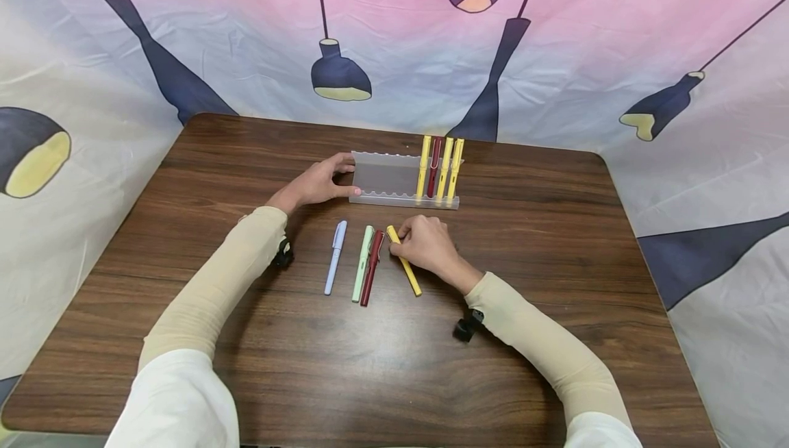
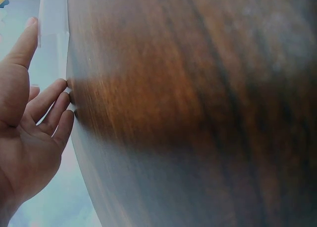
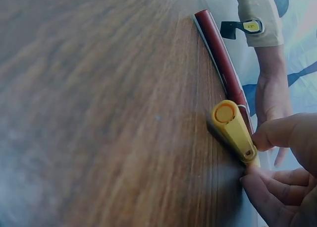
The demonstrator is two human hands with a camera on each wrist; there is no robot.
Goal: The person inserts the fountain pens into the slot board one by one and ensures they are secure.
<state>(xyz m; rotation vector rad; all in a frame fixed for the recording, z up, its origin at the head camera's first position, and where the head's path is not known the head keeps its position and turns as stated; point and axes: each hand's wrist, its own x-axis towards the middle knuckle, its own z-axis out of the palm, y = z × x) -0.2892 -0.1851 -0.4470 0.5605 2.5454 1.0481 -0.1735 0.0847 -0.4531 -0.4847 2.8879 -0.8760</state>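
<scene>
My left hand (image 1: pixel 314 181) is at the left end of a clear plastic pen rack (image 1: pixel 385 177), thumb touching its front corner and the other fingers near its back corner. In the left wrist view the thumb and fingers are spread, fairly straight. My right hand (image 1: pixel 428 242) pinches a yellow pen (image 3: pixel 235 130) near its clip end between thumb and fingers; the pen lies slanted on the table. Left of it lie a dark red pen (image 1: pixel 371 273), a light green pen (image 1: pixel 360 270) and a pale blue pen (image 1: pixel 333 263).
Three yellow pens and a dark red pen (image 1: pixel 434 170) stand in slots at the rack's right end. Beneath everything is a brown wood-grain table (image 1: pixel 345 372). A cloth backdrop (image 1: pixel 407 57) with printed lamps hangs behind and beside the table.
</scene>
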